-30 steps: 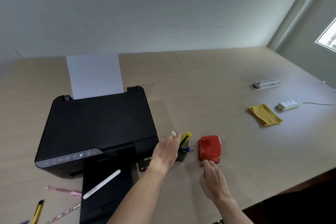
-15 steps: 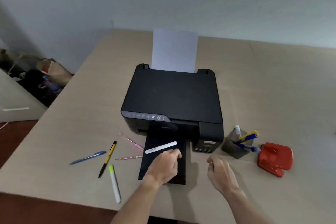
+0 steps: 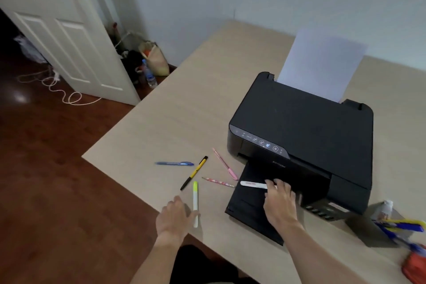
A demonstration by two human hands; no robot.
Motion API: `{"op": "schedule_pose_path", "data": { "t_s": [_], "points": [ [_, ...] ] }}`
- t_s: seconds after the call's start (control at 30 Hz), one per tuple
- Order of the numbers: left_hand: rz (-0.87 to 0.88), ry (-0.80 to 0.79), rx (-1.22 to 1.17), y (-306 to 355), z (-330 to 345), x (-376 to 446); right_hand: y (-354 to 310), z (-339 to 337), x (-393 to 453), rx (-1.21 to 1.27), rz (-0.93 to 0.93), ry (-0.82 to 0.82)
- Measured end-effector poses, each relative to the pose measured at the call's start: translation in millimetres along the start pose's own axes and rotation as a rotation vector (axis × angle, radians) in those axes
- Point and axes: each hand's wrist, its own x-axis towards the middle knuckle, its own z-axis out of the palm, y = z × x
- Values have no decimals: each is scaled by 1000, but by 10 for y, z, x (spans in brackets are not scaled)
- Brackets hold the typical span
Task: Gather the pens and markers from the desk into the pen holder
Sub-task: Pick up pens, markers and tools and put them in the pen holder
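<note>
A white marker (image 3: pixel 252 184) lies on the printer's black output tray (image 3: pixel 246 210). My right hand (image 3: pixel 280 203) has thumb and fingers closed over its right end. My left hand (image 3: pixel 175 214) rests on the desk, fingers apart, its thumb touching the lower end of a yellow-green highlighter (image 3: pixel 195 200). Loose on the desk lie a blue pen (image 3: pixel 174 163), a yellow-and-black pen (image 3: pixel 194 173), a pink pen (image 3: pixel 224 163) and a patterned pencil (image 3: pixel 217 181). The grey pen holder (image 3: pixel 368 228) stands at the far right with blue and yellow pens in it.
The black printer (image 3: pixel 304 136) with a sheet of paper (image 3: pixel 322 67) fills the middle right. A red hole punch (image 3: pixel 415 265) lies by the holder. The desk edge (image 3: pixel 129 191) runs close to the left of the pens, above a wooden floor and an open door (image 3: pixel 69 37).
The view has swung left. My left hand moved from the white marker to the highlighter. My right hand came over onto the white marker.
</note>
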Motion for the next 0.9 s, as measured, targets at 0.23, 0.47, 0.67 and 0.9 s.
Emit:
{"op": "schedule_pose_path", "data": {
  "t_s": [0.23,0.47,0.67,0.9],
  "points": [
    [24,-128,35,191,76,14,148,17,-317,-42,42,83],
    [252,133,-148,471,-72,14,475,-73,-673,210,145,97],
    [547,345,-530,637,-232,-9,869,-261,-1012,366,222,69],
    [828,174,-562,1351,-171,-204,1507,-697,-1318,411,293,306]
  ]
}}
